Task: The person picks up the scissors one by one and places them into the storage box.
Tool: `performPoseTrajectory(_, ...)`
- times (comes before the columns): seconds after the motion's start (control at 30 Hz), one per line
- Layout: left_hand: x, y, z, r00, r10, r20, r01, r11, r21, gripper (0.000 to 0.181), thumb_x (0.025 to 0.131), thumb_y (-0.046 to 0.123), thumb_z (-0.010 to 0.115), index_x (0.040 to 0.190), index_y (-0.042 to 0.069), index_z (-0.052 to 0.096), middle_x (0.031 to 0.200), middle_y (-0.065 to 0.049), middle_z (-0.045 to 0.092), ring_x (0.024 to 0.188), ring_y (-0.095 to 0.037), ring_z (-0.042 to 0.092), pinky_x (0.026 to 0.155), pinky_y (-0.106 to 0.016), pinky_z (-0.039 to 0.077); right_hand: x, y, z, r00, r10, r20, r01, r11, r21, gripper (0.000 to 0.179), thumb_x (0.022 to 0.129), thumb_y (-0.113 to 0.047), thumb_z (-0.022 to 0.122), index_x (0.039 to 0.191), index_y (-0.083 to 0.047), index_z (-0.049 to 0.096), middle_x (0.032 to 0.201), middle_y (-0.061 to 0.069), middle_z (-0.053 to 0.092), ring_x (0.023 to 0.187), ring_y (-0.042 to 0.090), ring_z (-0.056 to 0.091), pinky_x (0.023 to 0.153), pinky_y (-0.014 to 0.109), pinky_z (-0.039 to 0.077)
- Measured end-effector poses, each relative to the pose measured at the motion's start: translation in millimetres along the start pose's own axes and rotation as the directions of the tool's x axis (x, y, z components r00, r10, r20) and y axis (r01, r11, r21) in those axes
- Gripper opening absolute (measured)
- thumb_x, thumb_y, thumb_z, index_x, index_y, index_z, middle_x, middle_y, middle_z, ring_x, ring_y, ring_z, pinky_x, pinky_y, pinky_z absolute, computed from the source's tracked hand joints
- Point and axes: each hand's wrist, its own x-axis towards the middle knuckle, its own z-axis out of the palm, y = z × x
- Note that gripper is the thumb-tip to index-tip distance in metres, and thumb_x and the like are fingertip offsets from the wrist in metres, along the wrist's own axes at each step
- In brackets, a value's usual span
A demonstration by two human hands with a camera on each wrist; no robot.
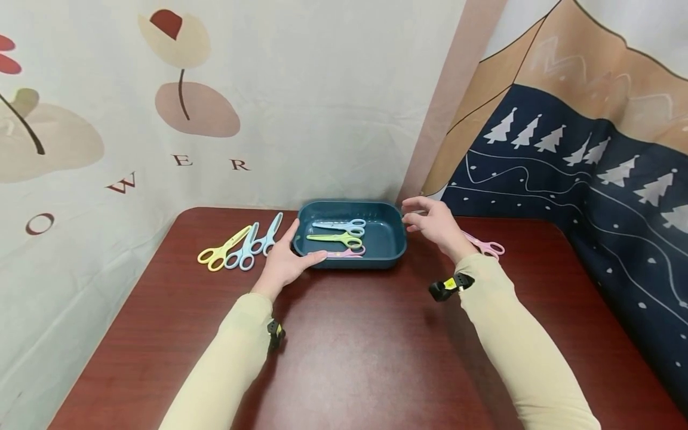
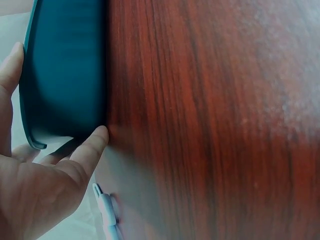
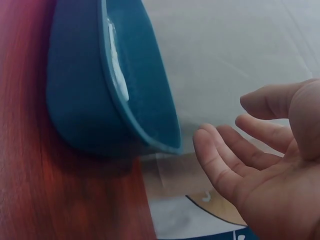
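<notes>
A dark teal rectangular plastic bin (image 1: 384, 242) sits at the back of the table. Inside it lie blue scissors (image 1: 340, 226), green scissors (image 1: 335, 239) and pink scissors (image 1: 349, 253). My left hand (image 1: 285, 261) grips the bin's near left corner, thumb over the front rim and fingers along the left side. In the left wrist view, the fingertips reach around the bin's wall (image 2: 67, 75) down by the table. My right hand (image 1: 434, 226) is beside the right end, its fingers loosely bent and holding nothing. A gap separates those fingers from the rim in the right wrist view.
Left of the bin lie yellow scissors (image 1: 217, 255) and two blue pairs of scissors (image 1: 244, 254). Another pink pair of scissors (image 1: 490, 247) rests behind my right wrist. Printed cloth (image 1: 333, 119) hangs along the far edge of the brown table (image 1: 349, 346).
</notes>
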Motion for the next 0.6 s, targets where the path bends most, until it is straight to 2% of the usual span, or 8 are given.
performPoseTrajectory(0.2, 1.2, -1.1, 0.7, 1.0, 0.001, 0.003, -0.001, 1.0, 0.005, 0.112, 0.084, 0.053, 0.083, 0.168, 0.027, 0.014, 0.17, -0.014, 0.025, 0.155, -0.037, 0.024, 0.121, -0.058, 0.031, -7.4, 9.5, -5.3, 0.997, -0.024, -0.071, 0.024, 1.0, 0.003, 0.039, 0.103, -0.005, 0.058, 0.141, 0.003, 0.058, 0.14, 0.025, 0.06, 0.109, 0.039, 0.069, 0.099, 0.047, 0.056)
performPoseTrajectory(0.3, 1.5, -0.7, 1.0, 1.0, 0.002, 0.005, -0.002, 1.0, 0.004, 0.111, 0.084, 0.053, 0.083, 0.168, 0.027, 0.014, 0.17, -0.014, 0.025, 0.155, -0.037, 0.024, 0.121, -0.058, 0.031, -10.6, 14.8, -7.9, 0.993, -0.042, -0.107, 0.043, 0.999, 0.005, 0.037, 0.101, -0.001, 0.058, 0.138, 0.004, 0.059, 0.137, 0.026, 0.061, 0.098, 0.022, 0.072, 0.096, 0.043, 0.058)
performPoseTrajectory(0.43, 2.4, -0.9, 1.1, 1.0, 0.001, 0.003, -0.001, 1.0, 0.003, 0.112, 0.084, 0.053, 0.083, 0.168, 0.028, 0.014, 0.17, -0.014, 0.025, 0.155, -0.037, 0.024, 0.12, -0.057, 0.031, -14.5, 22.9, -11.4, 0.989, -0.054, -0.14, 0.057, 0.998, 0.016, 0.037, 0.101, 0.001, 0.058, 0.137, 0.006, 0.06, 0.134, 0.026, 0.062, 0.087, 0.002, 0.066, 0.088, 0.029, 0.06)
performPoseTrajectory(0.53, 2.7, -2.3, 0.3, 1.0, 0.001, 0.006, -0.001, 1.0, 0.004, 0.112, 0.083, 0.054, 0.083, 0.168, 0.028, 0.014, 0.17, -0.015, 0.026, 0.155, -0.038, 0.024, 0.12, -0.057, 0.031, -18.0, 27.1, -13.4, 0.986, -0.052, -0.156, 0.053, 0.999, 0.005, 0.037, 0.101, 0.001, 0.057, 0.137, 0.006, 0.06, 0.133, 0.026, 0.062, 0.085, 0.001, 0.064, 0.082, 0.021, 0.059)
performPoseTrajectory(0.6, 2.2, -3.9, -1.2, 1.0, -0.003, 0.005, 0.002, 1.0, 0.007, 0.112, 0.083, 0.054, 0.083, 0.168, 0.028, 0.013, 0.169, -0.015, 0.026, 0.155, -0.038, 0.024, 0.12, -0.058, 0.032, -19.4, 29.5, -13.6, 0.986, -0.051, -0.161, 0.051, 0.999, -0.005, 0.037, 0.101, 0.001, 0.057, 0.137, 0.006, 0.06, 0.133, 0.027, 0.062, 0.085, 0.001, 0.064, 0.082, 0.021, 0.059)
